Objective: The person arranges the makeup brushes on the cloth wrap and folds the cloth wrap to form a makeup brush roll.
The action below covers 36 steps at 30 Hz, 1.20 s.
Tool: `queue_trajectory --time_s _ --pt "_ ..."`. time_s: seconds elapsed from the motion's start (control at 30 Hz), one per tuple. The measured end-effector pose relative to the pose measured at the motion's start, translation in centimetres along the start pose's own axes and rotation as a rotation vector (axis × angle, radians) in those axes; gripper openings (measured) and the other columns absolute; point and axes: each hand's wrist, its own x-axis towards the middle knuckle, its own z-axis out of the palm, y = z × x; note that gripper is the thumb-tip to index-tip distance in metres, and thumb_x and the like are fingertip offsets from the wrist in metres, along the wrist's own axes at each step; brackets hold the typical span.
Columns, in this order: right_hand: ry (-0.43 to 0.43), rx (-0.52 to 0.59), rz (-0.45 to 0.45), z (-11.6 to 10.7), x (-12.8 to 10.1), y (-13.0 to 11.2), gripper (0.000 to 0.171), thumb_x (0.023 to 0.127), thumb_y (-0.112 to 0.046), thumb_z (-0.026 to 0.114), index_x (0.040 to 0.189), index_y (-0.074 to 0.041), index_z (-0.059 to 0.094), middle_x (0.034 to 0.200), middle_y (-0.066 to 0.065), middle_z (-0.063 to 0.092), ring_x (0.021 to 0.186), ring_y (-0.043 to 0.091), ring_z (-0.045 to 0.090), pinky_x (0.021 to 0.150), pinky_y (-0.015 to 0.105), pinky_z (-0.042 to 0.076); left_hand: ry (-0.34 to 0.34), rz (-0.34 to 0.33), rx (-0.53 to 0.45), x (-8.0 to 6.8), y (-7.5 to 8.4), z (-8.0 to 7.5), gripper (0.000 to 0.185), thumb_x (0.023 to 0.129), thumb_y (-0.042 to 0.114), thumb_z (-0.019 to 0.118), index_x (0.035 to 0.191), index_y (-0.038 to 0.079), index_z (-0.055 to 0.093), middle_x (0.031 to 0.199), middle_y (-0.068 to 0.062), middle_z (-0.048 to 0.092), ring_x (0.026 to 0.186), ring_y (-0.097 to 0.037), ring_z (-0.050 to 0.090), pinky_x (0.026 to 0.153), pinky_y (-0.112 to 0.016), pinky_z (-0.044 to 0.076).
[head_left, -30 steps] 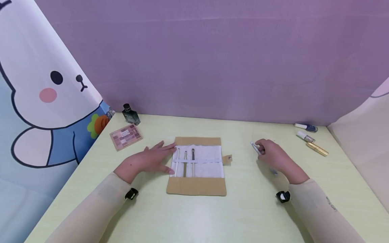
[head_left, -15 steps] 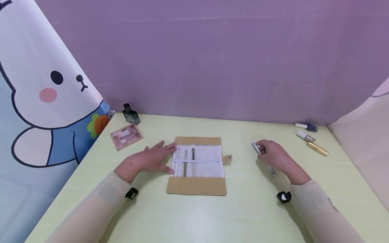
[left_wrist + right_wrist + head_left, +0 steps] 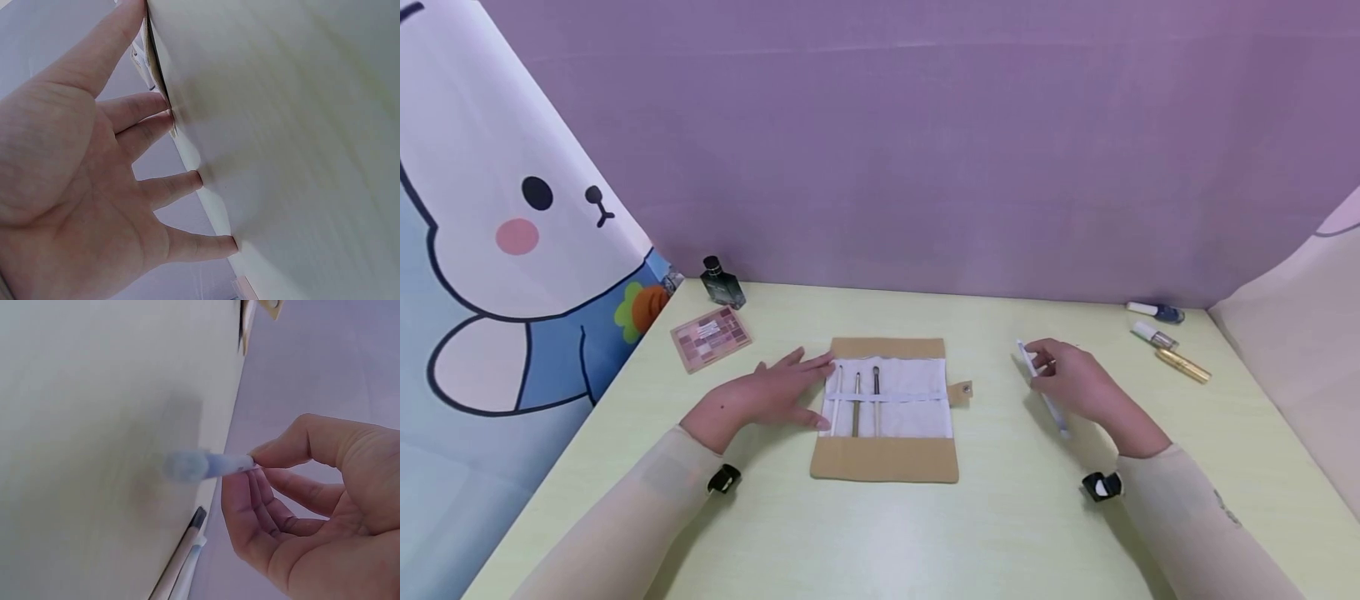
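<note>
An unfolded tan brush roll [image 3: 883, 460] lies in the middle of the table, its white lining holding three slim brushes, among them a dark-tipped brush [image 3: 876, 392], under an elastic band. My left hand [image 3: 778, 392] rests spread at the roll's left edge, fingertips and thumb touching it and the table. To the right of the roll, my right hand [image 3: 1067, 379] pinches a slim white makeup brush [image 3: 1058, 417] between thumb and fingers. In the right wrist view its blurred, pale blue end [image 3: 187, 466] points toward the camera, above the tabletop.
Two slim sticks [image 3: 181, 556] lie below the right hand in its wrist view. A palette [image 3: 711, 339] and dark bottle [image 3: 723, 285] stand at left. Far right lie a blue bottle [image 3: 1168, 315], a white-capped bottle [image 3: 1154, 336] and a gold tube [image 3: 1183, 366]. A purple cloth [image 3: 925, 167] hangs behind.
The right hand has risen slightly, and the white brush has swung a little steeper, its near end shifting left. The left hand stays in place on the roll.
</note>
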Motion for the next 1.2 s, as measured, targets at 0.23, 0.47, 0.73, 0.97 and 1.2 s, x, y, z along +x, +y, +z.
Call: queue_trajectory --time_s 0.23,0.47,0.73,0.97,1.2 --pt "0.026 0.031 -0.025 0.0 -0.4 -1.4 0.054 0.095 -0.004 0.067 0.146 0.007 0.054 0.123 0.022 0.069 0.110 0.033 0.070 0.080 0.029 0.057 -0.002 -0.003 0.000 0.0 -0.1 0.1 0.098 0.094 0.055 0.076 0.171 0.019 0.027 0.183 0.000 0.012 0.168 -0.048 0.004 0.121 -0.089 0.011" --pt "0.045 0.145 -0.043 0.0 -0.5 -2.9 0.054 0.095 -0.004 0.065 0.147 0.004 0.052 0.128 0.022 0.066 0.112 0.030 0.069 0.077 0.020 0.056 -0.002 -0.004 0.005 0.0 -0.1 0.0 0.097 0.095 0.054 0.076 0.171 0.019 0.027 0.183 0.000 0.012 0.168 -0.048 0.004 0.122 -0.088 0.011" --pt "0.050 0.345 -0.048 0.6 0.0 -4.5 0.054 0.096 0.000 0.065 0.146 0.006 0.047 0.130 0.024 0.061 0.109 0.024 0.066 0.082 0.020 0.062 0.005 -0.002 0.011 0.0 0.0 0.0 0.098 0.095 0.055 0.076 0.171 0.018 0.027 0.183 0.000 0.012 0.168 -0.049 0.004 0.121 -0.089 0.011" --pt "0.053 0.482 -0.069 1.2 1.0 -6.0 0.052 0.096 0.005 0.063 0.144 0.007 0.042 0.125 0.023 0.057 0.101 0.018 0.064 0.083 0.023 0.065 0.009 0.003 0.006 -0.1 -0.1 0.1 0.098 0.094 0.055 0.076 0.171 0.018 0.027 0.183 0.000 0.012 0.168 -0.049 0.005 0.121 -0.089 0.011" --pt "0.087 0.572 -0.123 2.1 2.0 -7.8 0.049 0.095 0.009 0.061 0.140 0.008 0.040 0.119 0.021 0.058 0.096 0.016 0.065 0.080 0.024 0.066 0.013 0.005 0.005 -0.1 0.1 0.0 0.099 0.094 0.055 0.077 0.171 0.018 0.028 0.183 0.000 0.012 0.168 -0.049 0.005 0.120 -0.090 0.012"
